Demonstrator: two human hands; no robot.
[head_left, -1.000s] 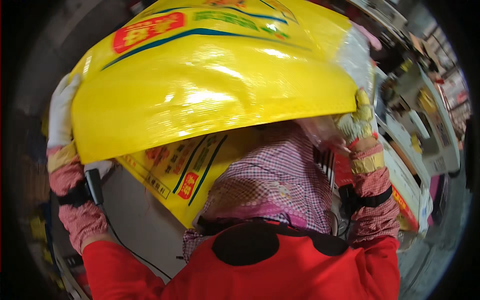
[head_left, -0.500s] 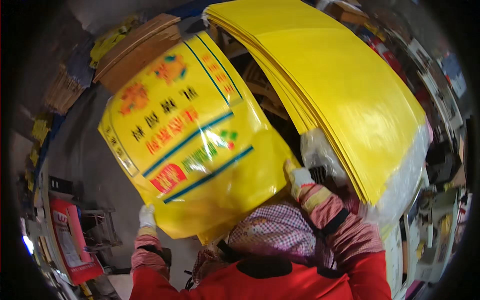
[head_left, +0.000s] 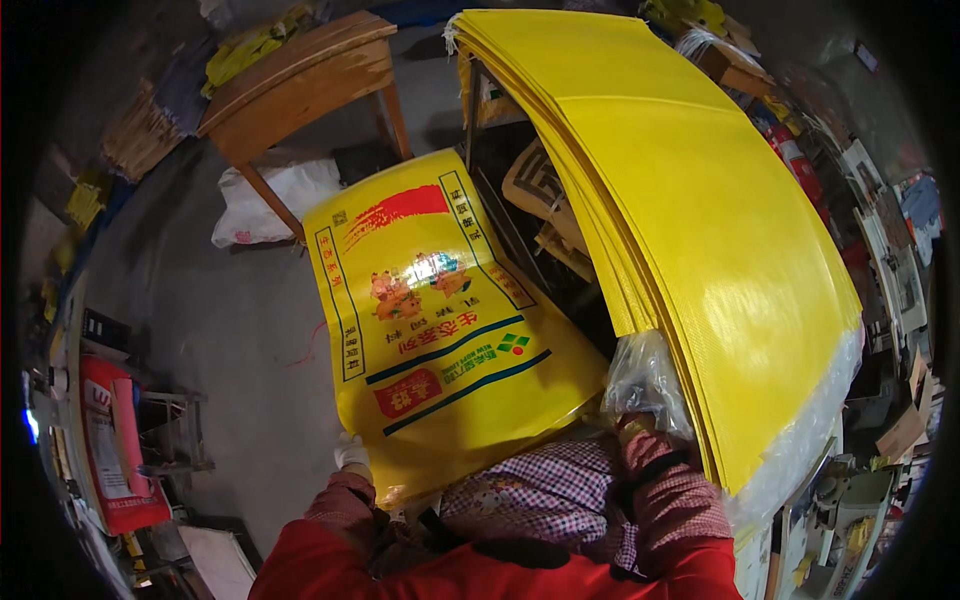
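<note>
A yellow printed sack with blue bars, red patches and cartoon animals hangs in front of me. My left hand, in a whitish glove, is closed on the sack's near left edge. At the near right corner, my right hand is in shadow beside crumpled clear plastic. Its fingers are hidden, so its grip on the sack does not show. A thick stack of plain yellow sacks drapes to my right, its near end partly wrapped in the clear plastic.
A wooden table stands at the far left, with a white sack on the floor beneath it. A red-and-white bag lies at the left. Beside the stack's inner edge sits a brown patterned bundle.
The printed sack has swung down and away, showing more of its far end. My left hand has shifted right and nearer. My right hand has moved nearer, into shadow by the plastic.
</note>
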